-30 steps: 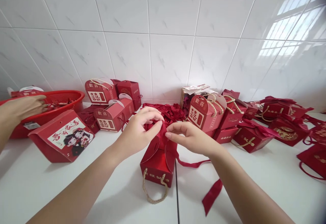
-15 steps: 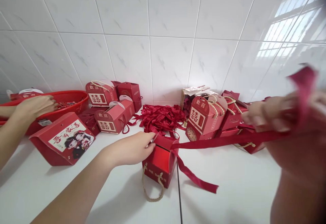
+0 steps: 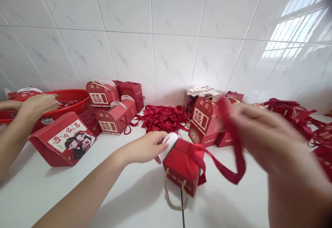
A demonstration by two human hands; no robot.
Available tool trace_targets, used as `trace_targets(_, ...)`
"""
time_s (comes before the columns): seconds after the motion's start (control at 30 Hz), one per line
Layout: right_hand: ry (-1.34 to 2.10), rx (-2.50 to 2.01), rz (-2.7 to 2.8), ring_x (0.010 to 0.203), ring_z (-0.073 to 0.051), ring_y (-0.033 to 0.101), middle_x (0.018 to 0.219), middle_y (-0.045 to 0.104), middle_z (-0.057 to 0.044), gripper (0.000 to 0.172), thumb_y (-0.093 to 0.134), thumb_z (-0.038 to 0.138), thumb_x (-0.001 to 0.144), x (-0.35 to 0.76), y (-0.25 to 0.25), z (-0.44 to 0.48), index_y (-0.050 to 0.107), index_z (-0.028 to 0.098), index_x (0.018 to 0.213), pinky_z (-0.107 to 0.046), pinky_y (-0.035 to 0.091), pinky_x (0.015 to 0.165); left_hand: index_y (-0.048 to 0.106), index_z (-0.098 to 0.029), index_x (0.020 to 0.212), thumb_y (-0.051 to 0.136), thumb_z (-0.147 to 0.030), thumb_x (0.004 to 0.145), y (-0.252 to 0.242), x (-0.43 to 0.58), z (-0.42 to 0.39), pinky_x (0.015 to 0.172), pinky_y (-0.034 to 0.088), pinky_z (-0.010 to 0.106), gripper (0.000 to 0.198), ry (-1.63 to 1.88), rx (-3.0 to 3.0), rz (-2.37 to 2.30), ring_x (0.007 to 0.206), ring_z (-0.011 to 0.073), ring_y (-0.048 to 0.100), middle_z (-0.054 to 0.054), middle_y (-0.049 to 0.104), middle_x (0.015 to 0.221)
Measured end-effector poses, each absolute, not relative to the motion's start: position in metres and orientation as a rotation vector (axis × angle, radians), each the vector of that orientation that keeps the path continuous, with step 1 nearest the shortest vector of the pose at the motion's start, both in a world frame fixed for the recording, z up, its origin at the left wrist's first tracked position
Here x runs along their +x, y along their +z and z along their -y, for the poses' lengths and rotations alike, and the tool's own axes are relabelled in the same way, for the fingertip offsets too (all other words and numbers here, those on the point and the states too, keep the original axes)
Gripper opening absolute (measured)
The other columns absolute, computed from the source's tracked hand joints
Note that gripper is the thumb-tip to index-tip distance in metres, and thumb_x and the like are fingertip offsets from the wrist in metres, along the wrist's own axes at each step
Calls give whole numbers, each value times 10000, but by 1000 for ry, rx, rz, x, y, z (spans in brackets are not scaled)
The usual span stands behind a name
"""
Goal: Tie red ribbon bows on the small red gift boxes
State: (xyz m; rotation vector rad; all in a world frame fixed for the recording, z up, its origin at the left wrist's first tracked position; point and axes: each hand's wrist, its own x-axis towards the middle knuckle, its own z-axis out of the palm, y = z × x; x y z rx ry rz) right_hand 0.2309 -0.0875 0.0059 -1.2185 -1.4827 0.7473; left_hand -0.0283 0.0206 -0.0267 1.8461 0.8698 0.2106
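Observation:
A small red gift box point(image 3: 178, 162) with a beige rope handle point(image 3: 172, 202) sits in front of me, slightly tilted. My left hand point(image 3: 147, 147) pinches its white-lined end flap point(image 3: 168, 144). A dark red ribbon point(image 3: 228, 172) runs from the top of the box, droops in a loop and rises to my right hand point(image 3: 259, 134). That hand is smeared by motion, its fingers closed on the ribbon near the boxes at the right. Behind the gift box lies a heap of red ribbons point(image 3: 166, 115).
Red boxes point(image 3: 116, 115) stand back left and more boxes point(image 3: 204, 121) back right, before a tiled wall point(image 3: 176, 65). A large box with a cartoon couple point(image 3: 62, 141) is at the left. Another person's hand point(image 3: 38, 107) reaches into a red basket point(image 3: 75, 98).
My right hand has swung inward to the left, and the taut ribbon now hangs slack. The gift box has shifted right with my left hand, showing its white flap.

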Motion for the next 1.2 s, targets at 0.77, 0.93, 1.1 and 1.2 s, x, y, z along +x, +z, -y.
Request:
trace_targets(0.77, 1124, -1491, 2004, 518, -96, 342, 611, 389, 42, 215, 433, 331, 821, 173, -47, 20, 434, 200, 651, -229, 288, 452, 353, -239, 1276, 578, -378, 839, -38, -24, -25, 732, 527, 358, 510, 153, 1910, -896, 721, 198, 689, -30, 612, 763)
trace_targets(0.93, 1134, -1562, 1863, 449, -82, 266, 530, 300, 58, 267, 447, 362, 787, 174, -51, 15, 378, 202, 586, -239, 219, 407, 345, -227, 1284, 588, -370, 835, -36, -24, -22, 704, 537, 343, 530, 135, 1874, -871, 692, 189, 687, -24, 611, 769)
trace_targets(1.1, 1149, -1573, 1762, 440, -74, 233, 501, 265, 58, 325, 462, 367, 765, 173, -50, 13, 300, 203, 537, -248, 184, 402, 355, -216, 1274, 591, -358, 833, -38, -24, -23, 694, 542, 338, 520, 138, 1863, -862, 685, 186, 685, -13, 616, 789)
trace_targets(1.2, 1173, -1549, 1684, 448, -69, 231, 499, 268, 59, 298, 466, 314, 734, 172, -49, 13, 290, 199, 523, -242, 184, 414, 381, -218, 1254, 587, -353, 834, -38, -24, -23, 701, 542, 341, 487, 135, 1871, -861, 688, 186, 686, -17, 615, 781)
